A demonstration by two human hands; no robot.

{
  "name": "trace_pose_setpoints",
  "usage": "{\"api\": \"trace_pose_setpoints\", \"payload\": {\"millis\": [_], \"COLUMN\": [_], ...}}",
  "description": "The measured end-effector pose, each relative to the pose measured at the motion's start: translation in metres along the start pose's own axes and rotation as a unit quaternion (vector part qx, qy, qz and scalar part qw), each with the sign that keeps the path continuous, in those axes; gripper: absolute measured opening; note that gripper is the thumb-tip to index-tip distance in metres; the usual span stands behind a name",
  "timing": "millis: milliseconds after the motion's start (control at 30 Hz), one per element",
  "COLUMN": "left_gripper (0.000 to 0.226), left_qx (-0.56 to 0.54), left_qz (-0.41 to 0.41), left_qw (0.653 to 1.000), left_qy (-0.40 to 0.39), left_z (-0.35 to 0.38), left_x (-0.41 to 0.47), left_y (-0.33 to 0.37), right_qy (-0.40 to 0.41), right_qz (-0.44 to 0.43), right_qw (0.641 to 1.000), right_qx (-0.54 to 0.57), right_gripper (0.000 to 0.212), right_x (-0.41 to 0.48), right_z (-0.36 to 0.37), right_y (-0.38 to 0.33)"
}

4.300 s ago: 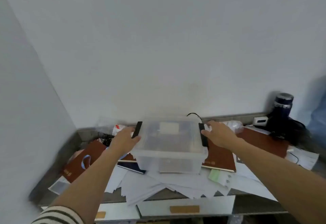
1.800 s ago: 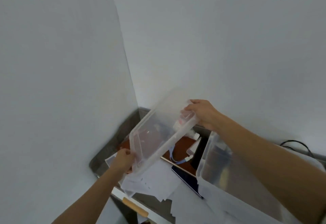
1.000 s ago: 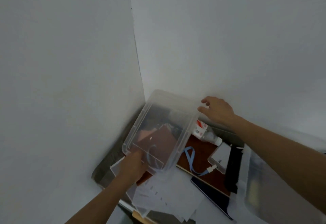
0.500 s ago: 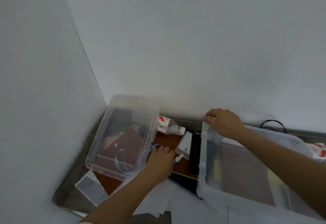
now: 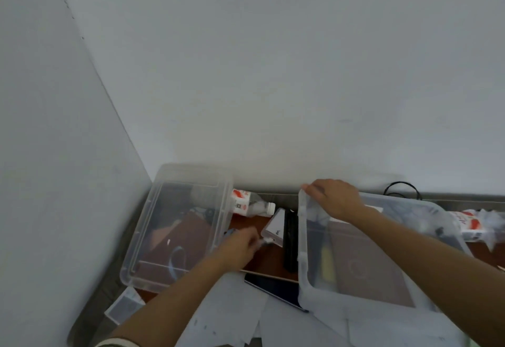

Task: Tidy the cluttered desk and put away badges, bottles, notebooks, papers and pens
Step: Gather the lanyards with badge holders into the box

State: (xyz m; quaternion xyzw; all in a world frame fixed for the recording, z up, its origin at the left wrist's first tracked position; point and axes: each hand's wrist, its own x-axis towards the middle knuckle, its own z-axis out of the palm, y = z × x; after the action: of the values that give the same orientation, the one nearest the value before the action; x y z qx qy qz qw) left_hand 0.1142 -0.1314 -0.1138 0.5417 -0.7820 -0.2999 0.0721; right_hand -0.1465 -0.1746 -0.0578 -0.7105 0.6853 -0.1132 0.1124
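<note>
My right hand (image 5: pixel 334 200) grips the far left corner of the rim of a clear plastic bin (image 5: pixel 302 251), which holds a brown notebook (image 5: pixel 366 267). The bin's clear lid (image 5: pixel 177 223) lies to the left in the desk corner. Between them my left hand (image 5: pixel 240 244), blurred, pinches the blue lanyard (image 5: pixel 229 233) by the clip of a white badge (image 5: pixel 276 227). A bottle with a red label (image 5: pixel 250 205) lies behind the badge. Loose papers (image 5: pixel 232 314) cover the desk front.
A black bar (image 5: pixel 290 240) lies along the bin's left side on another brown notebook (image 5: pixel 263 263). A dark blue book (image 5: pixel 276 290) pokes out under the bin. A crumpled bottle (image 5: pixel 476 223) and a black cable (image 5: pixel 401 189) are at the back right. Walls close the left and back.
The lid was lifted off the bin and laid in the left corner. My right hand went back to the bin's corner; my left hand reached the badge lanyard.
</note>
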Motion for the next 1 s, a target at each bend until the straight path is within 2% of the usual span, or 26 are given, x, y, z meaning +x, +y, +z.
{"api": "trace_pose_setpoints", "payload": {"millis": [67, 133, 200, 300, 400, 500, 600, 733, 867, 1000], "left_gripper": [0.020, 0.021, 0.022, 0.019, 0.016, 0.017, 0.017, 0.017, 0.022, 0.024], "left_qx": [-0.184, -0.271, -0.309, -0.313, -0.321, -0.328, -0.343, -0.345, -0.327, -0.319], "left_qz": [-0.006, -0.003, -0.008, 0.008, 0.027, 0.029, 0.043, 0.050, 0.023, -0.007], "left_qw": [0.982, 0.959, 0.946, 0.947, 0.945, 0.942, 0.937, 0.936, 0.942, 0.945], "left_qy": [0.029, 0.079, 0.098, 0.073, 0.059, 0.060, 0.052, 0.050, 0.066, 0.066], "left_z": [-0.033, -0.069, -0.102, -0.139, -0.163, -0.179, -0.191, -0.203, -0.210, -0.214], "left_x": [0.005, 0.010, 0.010, 0.007, 0.002, -0.005, -0.013, -0.023, -0.029, -0.028], "left_y": [0.003, 0.011, 0.025, 0.041, 0.051, 0.060, 0.064, 0.063, 0.051, 0.038], "right_qy": [-0.015, -0.008, -0.003, -0.081, -0.179, -0.211, -0.215, -0.133, -0.096, -0.079], "right_qz": [0.004, -0.006, -0.029, -0.063, -0.075, -0.093, -0.118, -0.125, -0.080, -0.034], "right_qw": [0.999, 0.992, 0.978, 0.961, 0.959, 0.959, 0.947, 0.940, 0.920, 0.900], "right_qx": [0.044, 0.124, 0.205, 0.256, 0.209, 0.168, 0.207, 0.288, 0.371, 0.427], "right_gripper": [0.047, 0.035, 0.030, 0.047, 0.074, 0.083, 0.074, 0.023, 0.038, 0.027], "right_x": [0.003, 0.008, 0.014, 0.020, 0.025, 0.027, 0.027, 0.018, 0.015, 0.005], "right_z": [-0.004, -0.009, -0.013, -0.017, -0.015, -0.011, -0.005, -0.006, -0.020, -0.055], "right_y": [-0.003, -0.008, -0.016, -0.036, -0.060, -0.078, -0.092, -0.100, -0.078, -0.039]}}
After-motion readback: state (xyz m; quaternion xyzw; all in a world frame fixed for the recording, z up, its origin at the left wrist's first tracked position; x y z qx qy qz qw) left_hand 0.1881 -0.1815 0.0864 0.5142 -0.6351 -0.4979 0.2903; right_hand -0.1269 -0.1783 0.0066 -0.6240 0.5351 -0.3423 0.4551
